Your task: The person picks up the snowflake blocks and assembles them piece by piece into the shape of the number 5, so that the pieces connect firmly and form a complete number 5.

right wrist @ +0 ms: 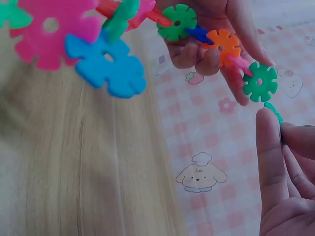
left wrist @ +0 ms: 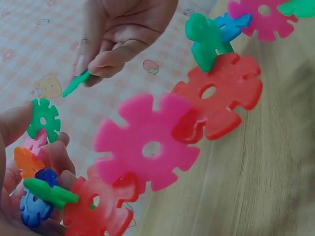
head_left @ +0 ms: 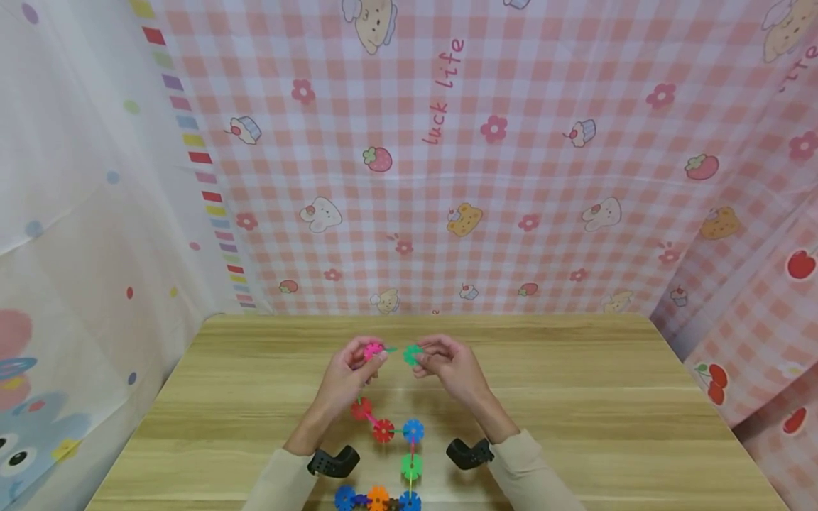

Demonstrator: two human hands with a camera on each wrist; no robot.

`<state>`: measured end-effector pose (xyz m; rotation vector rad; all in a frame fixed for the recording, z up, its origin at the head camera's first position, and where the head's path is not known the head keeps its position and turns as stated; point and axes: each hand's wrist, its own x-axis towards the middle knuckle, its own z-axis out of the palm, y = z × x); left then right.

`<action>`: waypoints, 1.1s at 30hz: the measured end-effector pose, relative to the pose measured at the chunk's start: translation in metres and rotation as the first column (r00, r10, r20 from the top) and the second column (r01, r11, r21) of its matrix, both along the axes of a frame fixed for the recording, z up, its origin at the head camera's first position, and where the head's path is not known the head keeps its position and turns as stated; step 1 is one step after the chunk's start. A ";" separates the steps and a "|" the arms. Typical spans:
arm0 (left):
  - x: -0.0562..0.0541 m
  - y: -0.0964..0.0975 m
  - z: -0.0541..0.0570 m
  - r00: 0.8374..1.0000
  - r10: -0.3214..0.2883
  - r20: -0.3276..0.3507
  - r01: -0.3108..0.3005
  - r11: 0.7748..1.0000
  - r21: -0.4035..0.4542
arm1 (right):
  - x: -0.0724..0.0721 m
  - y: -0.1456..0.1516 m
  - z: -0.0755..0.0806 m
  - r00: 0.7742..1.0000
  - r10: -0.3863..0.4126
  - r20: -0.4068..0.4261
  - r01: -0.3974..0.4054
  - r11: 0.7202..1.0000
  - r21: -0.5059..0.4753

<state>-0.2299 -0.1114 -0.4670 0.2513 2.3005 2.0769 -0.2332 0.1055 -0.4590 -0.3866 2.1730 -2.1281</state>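
Observation:
My left hand [head_left: 345,372] holds the end of a chain of interlocked plastic snowflake discs. At that end are a pink disc [head_left: 373,350] and a green disc [left wrist: 51,117], the green one standing out past the fingers. An orange disc [right wrist: 231,45] follows close behind in the chain. Between thumb and fingers, my right hand [head_left: 455,365] pinches a single green snowflake disc [head_left: 412,354]. Seen edge-on in the left wrist view, this loose disc [left wrist: 76,84] points at the chain's green end disc, with a small gap between them in the head view.
The chain runs down toward my body through a red disc [head_left: 383,421], a blue disc [head_left: 413,423] and a light green disc [head_left: 405,468], then bends left to an orange disc [head_left: 378,490]. Below is the wooden table [head_left: 575,397]; a checked cloth [head_left: 543,177] hangs behind it.

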 end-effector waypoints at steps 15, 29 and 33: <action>0.002 0.006 0.002 0.998 -0.008 -0.059 0.007 1.000 -0.008 | -0.001 -0.009 0.005 0.998 -0.056 -0.042 0.055 0.998 -0.030; 0.001 0.009 0.002 0.998 -0.002 -0.068 0.001 1.000 -0.021 | 0.002 -0.007 0.004 0.997 -0.040 -0.067 0.038 0.999 -0.029; 0.002 0.010 0.003 0.998 -0.009 -0.065 0.007 1.000 -0.023 | 0.003 -0.007 0.005 0.996 -0.041 -0.078 0.040 0.999 -0.016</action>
